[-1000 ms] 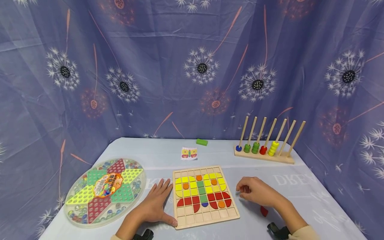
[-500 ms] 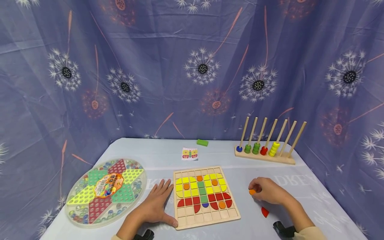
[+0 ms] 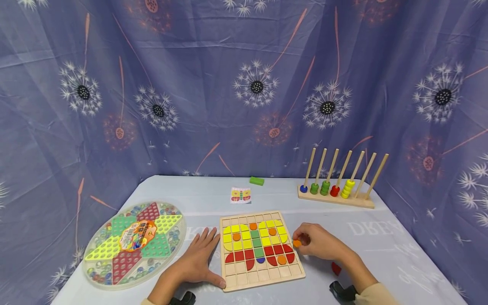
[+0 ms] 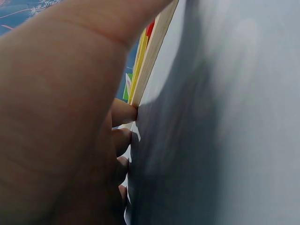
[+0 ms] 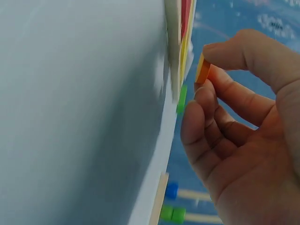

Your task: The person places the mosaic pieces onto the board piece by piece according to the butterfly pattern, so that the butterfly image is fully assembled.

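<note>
A wooden grid board [image 3: 263, 277] lies mid-table, with yellow, red, green, orange and blue pieces set in a butterfly pattern. My left hand [image 3: 196, 260] rests at its left side, fingers spread straight, the thumb touching the lower left corner. Beside the board's right edge, my right hand [image 3: 320, 241] pinches an orange round piece [image 3: 297, 243] between thumb and index finger. In the right wrist view that orange piece [image 5: 202, 69] is held on edge, off the table. A red quarter-round piece [image 3: 336, 268] lies on the table under the right forearm, partly covered by it.
Behind the board lie a small butterfly picture card [image 3: 240, 195] and a green block [image 3: 256, 181]. A wooden peg stand with colored beads [image 3: 335, 197] is at the back right. On the left sits a round Chinese checkers board [image 3: 133, 245] with marbles.
My right hand first moved right and picked up the orange round piece, then carried it left to the board's right edge. The left hand stays where it was.
</note>
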A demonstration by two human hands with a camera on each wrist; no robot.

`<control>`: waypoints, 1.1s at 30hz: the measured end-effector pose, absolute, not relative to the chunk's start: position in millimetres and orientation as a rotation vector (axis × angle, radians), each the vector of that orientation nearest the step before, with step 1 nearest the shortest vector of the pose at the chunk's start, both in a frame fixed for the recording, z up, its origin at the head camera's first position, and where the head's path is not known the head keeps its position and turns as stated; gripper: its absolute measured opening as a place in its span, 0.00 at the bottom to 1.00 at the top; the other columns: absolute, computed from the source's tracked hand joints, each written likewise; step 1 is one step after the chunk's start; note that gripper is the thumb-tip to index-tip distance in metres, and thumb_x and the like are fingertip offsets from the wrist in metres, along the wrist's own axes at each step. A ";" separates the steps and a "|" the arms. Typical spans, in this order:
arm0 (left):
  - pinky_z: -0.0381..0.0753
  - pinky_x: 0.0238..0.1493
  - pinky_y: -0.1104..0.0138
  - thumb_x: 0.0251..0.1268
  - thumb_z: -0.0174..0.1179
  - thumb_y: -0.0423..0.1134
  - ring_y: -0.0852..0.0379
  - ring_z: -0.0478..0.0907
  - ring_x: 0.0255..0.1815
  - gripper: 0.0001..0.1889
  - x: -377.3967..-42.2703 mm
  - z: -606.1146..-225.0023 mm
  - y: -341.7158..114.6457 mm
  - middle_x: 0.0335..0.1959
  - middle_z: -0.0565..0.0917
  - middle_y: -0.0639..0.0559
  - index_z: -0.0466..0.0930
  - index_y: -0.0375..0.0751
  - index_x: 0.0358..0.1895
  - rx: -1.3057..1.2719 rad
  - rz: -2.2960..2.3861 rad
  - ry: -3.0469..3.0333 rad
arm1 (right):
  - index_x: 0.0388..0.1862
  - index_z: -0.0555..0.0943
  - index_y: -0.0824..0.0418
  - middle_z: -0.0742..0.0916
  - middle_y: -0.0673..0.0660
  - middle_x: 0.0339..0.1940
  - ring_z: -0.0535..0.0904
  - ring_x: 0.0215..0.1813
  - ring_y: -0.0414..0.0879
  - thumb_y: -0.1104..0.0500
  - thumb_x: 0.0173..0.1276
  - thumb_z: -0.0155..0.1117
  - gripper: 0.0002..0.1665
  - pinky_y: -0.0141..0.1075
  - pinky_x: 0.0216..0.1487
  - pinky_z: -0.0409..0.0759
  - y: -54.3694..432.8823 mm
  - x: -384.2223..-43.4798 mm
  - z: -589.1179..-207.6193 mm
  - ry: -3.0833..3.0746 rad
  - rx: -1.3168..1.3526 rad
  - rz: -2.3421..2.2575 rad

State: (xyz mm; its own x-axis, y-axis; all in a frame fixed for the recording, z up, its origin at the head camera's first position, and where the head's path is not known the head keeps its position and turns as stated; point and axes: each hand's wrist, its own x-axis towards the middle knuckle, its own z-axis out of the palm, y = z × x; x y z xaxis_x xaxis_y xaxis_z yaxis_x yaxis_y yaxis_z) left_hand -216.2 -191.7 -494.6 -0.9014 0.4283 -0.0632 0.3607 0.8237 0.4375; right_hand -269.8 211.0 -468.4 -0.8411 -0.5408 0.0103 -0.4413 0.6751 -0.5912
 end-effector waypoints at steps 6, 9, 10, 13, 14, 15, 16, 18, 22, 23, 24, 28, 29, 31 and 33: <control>0.38 0.71 0.43 0.23 0.65 0.81 0.40 0.38 0.76 0.72 -216.0 -494.9 -191.2 0.77 0.49 0.41 0.53 0.39 0.76 0.624 0.642 2.843 | 0.39 0.82 0.51 0.78 0.46 0.29 0.72 0.31 0.40 0.57 0.54 0.73 0.12 0.32 0.31 0.73 169.2 -264.5 -463.5 2.661 -0.947 -0.853; 0.38 0.71 0.42 0.24 0.65 0.81 0.39 0.38 0.76 0.72 -215.7 -495.1 -191.3 0.77 0.49 0.41 0.53 0.38 0.75 0.631 0.653 2.842 | 0.37 0.83 0.50 0.78 0.45 0.29 0.71 0.31 0.38 0.57 0.55 0.72 0.11 0.31 0.30 0.72 147.9 -261.0 -462.7 2.634 -1.053 -0.817; 0.38 0.71 0.43 0.24 0.65 0.81 0.39 0.38 0.76 0.72 -215.7 -495.5 -191.2 0.77 0.49 0.41 0.53 0.38 0.76 0.631 0.649 2.843 | 0.37 0.83 0.49 0.77 0.44 0.29 0.71 0.31 0.37 0.57 0.55 0.71 0.10 0.30 0.30 0.72 141.0 -259.5 -462.3 2.629 -1.078 -0.801; 0.38 0.72 0.43 0.23 0.64 0.81 0.40 0.37 0.76 0.72 -215.7 -496.4 -191.0 0.77 0.49 0.42 0.52 0.40 0.76 0.625 0.640 2.847 | 0.38 0.83 0.48 0.77 0.42 0.30 0.71 0.31 0.35 0.56 0.55 0.71 0.11 0.28 0.30 0.73 121.1 -255.6 -462.4 2.616 -1.136 -0.764; 0.37 0.72 0.44 0.23 0.64 0.82 0.41 0.37 0.76 0.72 -215.8 -496.5 -191.1 0.77 0.49 0.43 0.52 0.40 0.76 0.620 0.634 2.849 | 0.38 0.83 0.48 0.77 0.41 0.31 0.71 0.31 0.35 0.56 0.55 0.71 0.11 0.28 0.31 0.73 114.8 -254.3 -462.3 2.611 -1.141 -0.749; 0.37 0.72 0.44 0.23 0.64 0.82 0.41 0.37 0.76 0.72 -215.8 -496.6 -191.0 0.77 0.49 0.43 0.52 0.40 0.76 0.615 0.631 2.850 | 0.39 0.83 0.47 0.77 0.41 0.31 0.71 0.31 0.34 0.55 0.55 0.71 0.12 0.27 0.31 0.73 108.8 -252.8 -462.4 2.609 -1.148 -0.733; 0.37 0.72 0.44 0.23 0.64 0.82 0.41 0.37 0.76 0.72 -215.9 -496.7 -191.0 0.77 0.48 0.43 0.52 0.41 0.76 0.614 0.627 2.850 | 0.39 0.84 0.47 0.77 0.40 0.31 0.70 0.31 0.34 0.55 0.55 0.71 0.12 0.27 0.31 0.73 103.3 -251.5 -462.8 2.607 -1.153 -0.716; 0.37 0.72 0.44 0.23 0.64 0.82 0.41 0.37 0.76 0.72 -215.9 -496.5 -191.1 0.77 0.48 0.43 0.52 0.41 0.76 0.611 0.627 2.849 | 0.40 0.84 0.47 0.77 0.39 0.31 0.70 0.31 0.33 0.55 0.55 0.71 0.12 0.27 0.31 0.73 93.4 -249.1 -463.5 2.604 -1.168 -0.689; 0.37 0.71 0.43 0.25 0.64 0.81 0.41 0.37 0.76 0.71 -215.2 -495.5 -191.6 0.77 0.48 0.42 0.52 0.41 0.76 0.622 0.631 2.844 | 0.40 0.84 0.47 0.76 0.38 0.32 0.70 0.31 0.32 0.54 0.57 0.71 0.11 0.26 0.31 0.73 77.7 -244.9 -464.7 2.592 -1.217 -0.649; 0.37 0.71 0.43 0.25 0.64 0.81 0.40 0.37 0.76 0.71 -214.9 -495.3 -191.7 0.77 0.48 0.42 0.52 0.40 0.76 0.625 0.632 2.844 | 0.40 0.84 0.47 0.76 0.38 0.31 0.70 0.31 0.32 0.54 0.57 0.71 0.10 0.25 0.31 0.72 74.5 -243.9 -464.5 2.586 -1.236 -0.642; 0.38 0.71 0.43 0.25 0.64 0.81 0.40 0.37 0.76 0.71 -214.7 -495.0 -191.9 0.77 0.48 0.42 0.52 0.40 0.76 0.632 0.633 2.845 | 0.40 0.85 0.47 0.76 0.38 0.31 0.70 0.31 0.32 0.54 0.58 0.71 0.10 0.25 0.31 0.72 71.3 -243.2 -464.7 2.579 -1.251 -0.637; 0.39 0.71 0.42 0.27 0.64 0.81 0.39 0.38 0.76 0.70 -214.6 -494.4 -192.6 0.77 0.49 0.41 0.52 0.39 0.76 0.652 0.633 2.845 | 0.39 0.85 0.47 0.76 0.38 0.29 0.69 0.30 0.31 0.53 0.60 0.71 0.08 0.24 0.31 0.71 61.5 -240.8 -465.3 2.554 -1.309 -0.612; 0.39 0.71 0.42 0.27 0.63 0.81 0.39 0.38 0.76 0.70 -214.6 -494.1 -192.8 0.77 0.49 0.41 0.52 0.39 0.76 0.652 0.628 2.847 | 0.39 0.85 0.47 0.76 0.38 0.29 0.69 0.30 0.31 0.52 0.60 0.71 0.08 0.24 0.31 0.71 60.0 -240.2 -465.3 2.551 -1.310 -0.609; 0.39 0.71 0.42 0.27 0.63 0.81 0.39 0.38 0.76 0.70 -214.8 -493.6 -193.0 0.77 0.49 0.41 0.52 0.39 0.76 0.656 0.630 2.843 | 0.39 0.85 0.46 0.75 0.38 0.28 0.69 0.30 0.31 0.51 0.60 0.71 0.08 0.24 0.31 0.71 58.4 -238.9 -465.7 2.554 -1.310 -0.601; 0.39 0.71 0.41 0.28 0.63 0.81 0.39 0.38 0.76 0.70 -215.2 -493.7 -193.0 0.77 0.48 0.40 0.51 0.39 0.76 0.661 0.634 2.841 | 0.38 0.85 0.45 0.75 0.38 0.28 0.69 0.30 0.31 0.50 0.60 0.71 0.07 0.24 0.31 0.71 58.3 -238.3 -466.3 2.565 -1.307 -0.591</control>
State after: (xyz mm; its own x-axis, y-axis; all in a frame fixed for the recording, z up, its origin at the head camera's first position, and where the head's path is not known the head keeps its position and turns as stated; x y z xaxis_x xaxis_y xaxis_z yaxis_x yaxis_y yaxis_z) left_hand -215.2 -193.0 -493.7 -0.8902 0.4523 -0.0552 0.3858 0.8127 0.4367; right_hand -238.3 58.3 -466.3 -0.5877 -0.8091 0.0013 -0.7280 0.5281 -0.4371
